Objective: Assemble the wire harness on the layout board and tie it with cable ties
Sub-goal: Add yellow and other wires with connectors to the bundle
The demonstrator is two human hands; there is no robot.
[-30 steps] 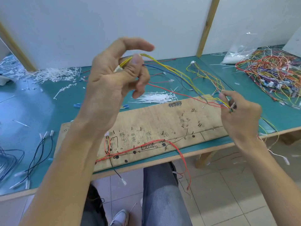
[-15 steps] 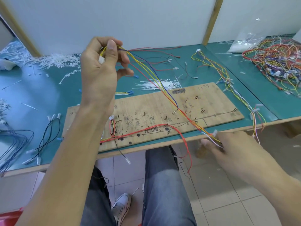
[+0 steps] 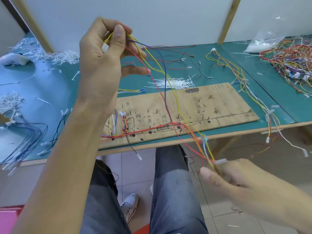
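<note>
My left hand (image 3: 104,65) is raised above the table and pinches the white-connector end of a wire bundle (image 3: 166,81) of yellow, red and blue wires. The bundle runs down to the right across the wooden layout board (image 3: 224,105) to my right hand (image 3: 236,181), which grips its far end below the table edge, blurred by motion. Red wires (image 3: 152,128) lie routed along the board's front line, with short wires and a white connector standing at its left end. A heap of white cable ties (image 3: 172,83) lies just behind the board.
A loose harness (image 3: 236,71) trails off the table's right edge. A big tangle of coloured wires (image 3: 290,59) and a plastic bag (image 3: 263,43) sit at the far right. Dark wires (image 3: 25,137) lie at left, cut tie scraps (image 3: 50,54) at back left. My knees are under the table.
My right hand has slid down along the bundle, from above the board's right end to below the table edge, pulling the wires taut. My left hand has stayed raised, still pinching the connector end.
</note>
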